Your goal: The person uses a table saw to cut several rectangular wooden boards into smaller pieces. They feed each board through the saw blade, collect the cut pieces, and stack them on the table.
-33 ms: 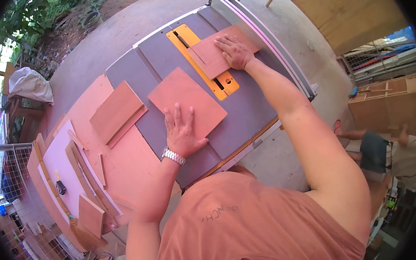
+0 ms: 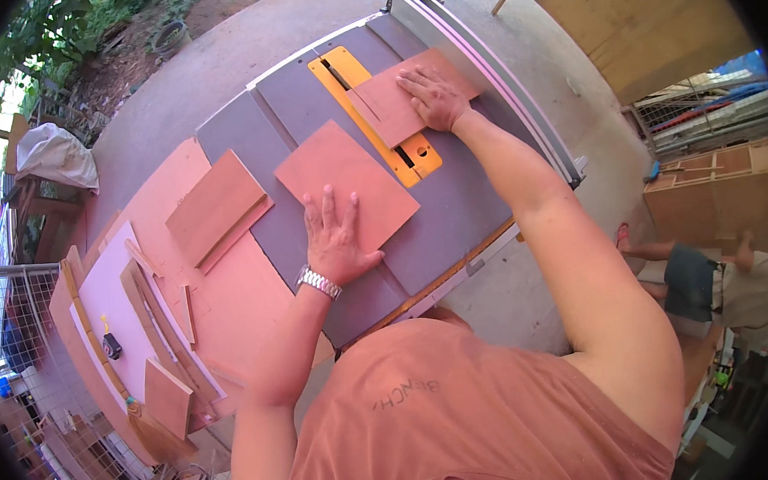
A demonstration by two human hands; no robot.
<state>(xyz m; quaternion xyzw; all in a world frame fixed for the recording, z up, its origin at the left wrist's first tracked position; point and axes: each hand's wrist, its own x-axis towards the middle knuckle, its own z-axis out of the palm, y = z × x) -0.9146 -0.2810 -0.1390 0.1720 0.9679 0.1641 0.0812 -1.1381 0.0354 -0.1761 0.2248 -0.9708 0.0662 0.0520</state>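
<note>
My left hand point(image 2: 339, 241), with a metal watch on the wrist, lies flat with fingers spread on the near edge of a rectangular plywood panel point(image 2: 349, 166). This panel rests on the grey table saw top point(image 2: 467, 202). Farther right, my right hand point(image 2: 433, 99) presses flat, fingers stretched out, on a second plywood panel point(image 2: 397, 120). A thin straight slit shows in that second panel, in line with the slot of the yellow throat plate point(image 2: 341, 63) partly beneath it. Its right end lies by the saw's long rip fence point(image 2: 498, 78).
Left of the saw, a plywood surface point(image 2: 253, 295) carries stacked panels point(image 2: 216, 203), wood strips, a tape measure point(image 2: 112, 345) and a broom point(image 2: 160, 429). Wire mesh point(image 2: 42, 312) stands at far left. A person point(image 2: 694, 279) is at the right, near a wooden box point(image 2: 715, 200).
My left hand and the panel under it have slid very slightly away from me. My right hand and its panel look unchanged.
</note>
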